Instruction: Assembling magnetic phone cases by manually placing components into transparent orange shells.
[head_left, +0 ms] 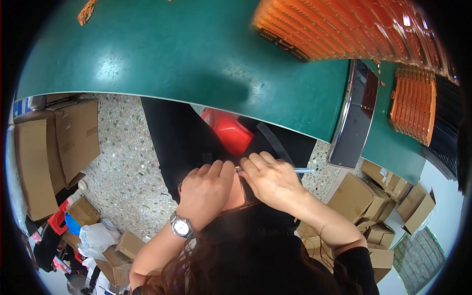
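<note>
- Dark hair (221,265) fills the bottom of the view, closest of all, with both forearms rising out of it.
- Left hand (206,191), a wristwatch (181,226) on its wrist, is curled with its fingertips pinched together at the spot where the two hands meet.
- Right hand (269,178) is curled the same way, fingers bent down over a thin pale stick (302,170) (a pen or a small tool, too little shows to say) whose end pokes out to the right of the knuckles.
- Both hands touch each other in front of the chest, over black clothing (182,142), and below the near edge of the green table (187,59).
- Red stool (228,130) shows between the table edge and the hands.
- Orange trays (344,27) sit stacked on the table, far right, with a second stack (413,105) beside them.
- Cardboard boxes (54,152) stand on the speckled floor (125,167) at the left; more boxes (373,201) lie at the right.
</note>
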`<state>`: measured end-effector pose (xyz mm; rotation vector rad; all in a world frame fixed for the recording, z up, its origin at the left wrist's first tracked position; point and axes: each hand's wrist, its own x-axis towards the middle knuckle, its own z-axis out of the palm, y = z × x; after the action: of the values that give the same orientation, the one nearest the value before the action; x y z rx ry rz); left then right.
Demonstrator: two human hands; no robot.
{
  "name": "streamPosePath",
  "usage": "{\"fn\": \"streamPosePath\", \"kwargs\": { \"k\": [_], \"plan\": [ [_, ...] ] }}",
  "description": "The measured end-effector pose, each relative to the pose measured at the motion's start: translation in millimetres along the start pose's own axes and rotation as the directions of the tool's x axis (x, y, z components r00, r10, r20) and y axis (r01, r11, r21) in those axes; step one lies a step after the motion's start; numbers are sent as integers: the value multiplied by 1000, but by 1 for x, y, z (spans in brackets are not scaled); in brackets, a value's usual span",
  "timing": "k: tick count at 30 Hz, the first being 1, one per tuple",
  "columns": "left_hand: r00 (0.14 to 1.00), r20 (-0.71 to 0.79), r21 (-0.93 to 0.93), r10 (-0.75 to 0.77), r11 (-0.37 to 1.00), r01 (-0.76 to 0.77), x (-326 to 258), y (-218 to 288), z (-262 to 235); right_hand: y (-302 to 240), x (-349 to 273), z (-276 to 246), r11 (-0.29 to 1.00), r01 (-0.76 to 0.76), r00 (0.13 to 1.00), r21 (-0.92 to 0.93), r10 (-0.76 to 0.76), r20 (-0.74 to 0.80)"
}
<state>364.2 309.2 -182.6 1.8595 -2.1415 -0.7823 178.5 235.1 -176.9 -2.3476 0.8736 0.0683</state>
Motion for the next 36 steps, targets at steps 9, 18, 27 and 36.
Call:
{"fn": "streamPosePath", "kwargs": {
  "k": [9,18,27,36],
  "plan": [
    [999,-28,-88,-42,995,40,8,6,-2,2,-5,-7,997,5,1000,-78,-7,-31],
    [993,-18,-655,-119,751,78,16,7,-16,24,-40,-177,953,-38,856,300,186,-482],
    [991,39,-669,-128,733,121,26,12,-9,117,-9,-183,794,-495,385,353,565,-730],
    [989,116,-661,-90,737,145,32,14,-15,116,-3,-185,763,-541,412,353,607,-680]
  ]
}}
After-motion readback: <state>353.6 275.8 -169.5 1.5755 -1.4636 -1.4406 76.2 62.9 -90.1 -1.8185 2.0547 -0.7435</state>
